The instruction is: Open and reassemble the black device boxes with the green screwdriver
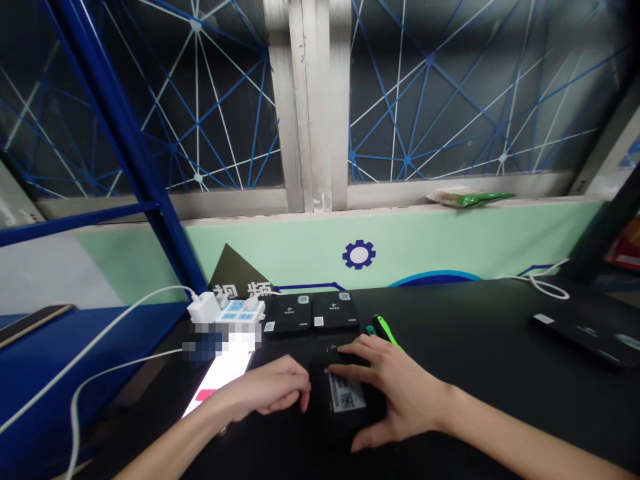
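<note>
In the head view a flat black box (325,420) lies before me with a white printed label and code facing up. My right hand (393,383) rests over its right side, fingers spread, the index fingertip near the label's upper left corner. The thumb comes down near the label's lower right. Beside the box's left edge is my left hand (283,387), its fingers curled in; whatever they might hold is hidden. Small metal bits, perhaps screws (331,348), lie just beyond the box. A bright green handle (385,330) shows behind my right hand.
Two black boxes (290,315) stand side by side at the back, next to a white power strip (240,311) with a charger (204,308). A lit phone (220,373) lies left of my hand. Another black device (587,340) is far right. White cables cross the left side.
</note>
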`<state>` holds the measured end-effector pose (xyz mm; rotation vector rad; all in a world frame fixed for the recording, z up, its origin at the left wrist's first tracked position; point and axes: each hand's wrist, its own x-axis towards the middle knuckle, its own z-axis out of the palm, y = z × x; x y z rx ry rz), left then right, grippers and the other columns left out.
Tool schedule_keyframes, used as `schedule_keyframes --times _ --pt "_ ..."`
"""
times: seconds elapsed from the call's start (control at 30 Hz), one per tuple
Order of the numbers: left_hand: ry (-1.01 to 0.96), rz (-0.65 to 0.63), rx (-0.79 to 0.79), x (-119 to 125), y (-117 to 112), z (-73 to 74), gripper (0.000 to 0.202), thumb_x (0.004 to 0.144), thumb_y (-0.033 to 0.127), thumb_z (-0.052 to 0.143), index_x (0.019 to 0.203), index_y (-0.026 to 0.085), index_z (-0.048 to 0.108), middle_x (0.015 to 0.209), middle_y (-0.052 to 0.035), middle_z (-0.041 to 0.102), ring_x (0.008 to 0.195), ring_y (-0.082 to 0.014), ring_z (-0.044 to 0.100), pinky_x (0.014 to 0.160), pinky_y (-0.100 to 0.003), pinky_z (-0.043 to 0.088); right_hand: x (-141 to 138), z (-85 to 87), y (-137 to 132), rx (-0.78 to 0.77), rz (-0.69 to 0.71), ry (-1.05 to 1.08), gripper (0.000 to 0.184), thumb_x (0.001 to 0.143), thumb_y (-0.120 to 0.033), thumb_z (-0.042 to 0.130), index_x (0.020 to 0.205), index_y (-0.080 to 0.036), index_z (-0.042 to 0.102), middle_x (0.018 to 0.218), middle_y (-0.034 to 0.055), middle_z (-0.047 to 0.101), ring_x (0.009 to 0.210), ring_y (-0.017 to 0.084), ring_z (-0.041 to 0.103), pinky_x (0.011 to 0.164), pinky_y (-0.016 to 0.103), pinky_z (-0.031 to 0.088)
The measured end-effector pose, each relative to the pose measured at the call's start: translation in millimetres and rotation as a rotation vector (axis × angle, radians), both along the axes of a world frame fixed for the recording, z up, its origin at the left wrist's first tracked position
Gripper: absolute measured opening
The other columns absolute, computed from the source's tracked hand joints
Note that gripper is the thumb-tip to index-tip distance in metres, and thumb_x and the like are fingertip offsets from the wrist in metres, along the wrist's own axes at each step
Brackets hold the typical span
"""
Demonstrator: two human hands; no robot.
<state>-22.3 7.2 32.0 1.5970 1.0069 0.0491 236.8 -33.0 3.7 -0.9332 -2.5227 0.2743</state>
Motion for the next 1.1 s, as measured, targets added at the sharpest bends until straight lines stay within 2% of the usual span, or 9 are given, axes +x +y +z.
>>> schedule_keyframes --times 0.2,0.33,0.47,0.63,0.83,1.1 --pt "0.025 0.018 -0.007 1.2 -0.7 2.7 0.028 0.083 0.036 0.051 0.064 0.017 0.062 0.036 0.0103 0.031 0.035 -0.0073 0.016 0.038 -0.024 0.009 -3.1 1.6 -5.2 0.007 0.021 0.013 0.073 0.08 -0.061 0.064 0.139 -0.019 0.056 0.135 0.0153 0.056 0.113 0.032 0.054 0.102 0.048 0.04" --pt "0.089 0.02 -0.016 1.0 0.6 4.4 0.021 0.077 0.036 0.063 0.066 0.018 0.062 0.037 0.0109 0.032 0.036 -0.0072 0.02 0.039 -0.023 0.01 -4.1 3.9 -6.6 0.002 0.022 0.007 0.067 0.08 -0.059 0.065 0.137 -0.024 0.058 0.133 0.0135 0.056 0.113 0.031 0.053 0.101 0.049 0.041" --pt "0.133 0.022 0.02 0.7 0.2 3.8 0.034 0.074 0.051 0.072 0.069 0.02 0.059 0.04 0.0114 0.035 0.04 -0.0075 0.024 0.039 -0.022 0.012 -4.2 5.5 -7.1 -0.01 0.014 -0.006 0.065 0.08 -0.061 0.065 0.135 -0.026 0.06 0.132 0.0127 0.056 0.112 0.031 0.053 0.099 0.049 0.042" --pt "0.121 -0.014 0.048 1.6 -0.5 -0.2 0.052 0.067 0.067 0.075 0.065 0.021 0.052 0.041 0.0118 0.035 0.041 -0.0079 0.026 0.038 -0.022 0.016 -4.3 4.4 -8.2 0.0 0.001 -0.032 0.064 0.082 -0.062 0.062 0.136 -0.028 0.059 0.132 0.0128 0.056 0.109 0.032 0.053 0.096 0.05 0.044" --pt "0.125 -0.031 0.113 2.0 0.2 -7.2 0.056 0.065 0.071 0.073 0.063 0.02 0.051 0.042 0.0111 0.038 0.04 -0.0067 0.025 0.04 -0.022 0.015 -4.2 -0.1 -8.7 0.038 0.014 -0.058 0.062 0.085 -0.06 0.059 0.137 -0.027 0.058 0.132 0.0147 0.056 0.108 0.033 0.052 0.094 0.053 0.043" --pt "0.116 -0.04 0.144 2.9 -2.0 -5.2 0.057 0.065 0.073 0.071 0.062 0.02 0.05 0.042 0.0113 0.036 0.041 -0.0071 0.022 0.042 -0.024 0.012 -5.0 -3.2 -15.7 0.022 -0.015 -0.061 0.06 0.089 -0.055 0.056 0.141 -0.026 0.053 0.139 0.0145 0.053 0.117 0.034 0.049 0.1 0.053 0.041"
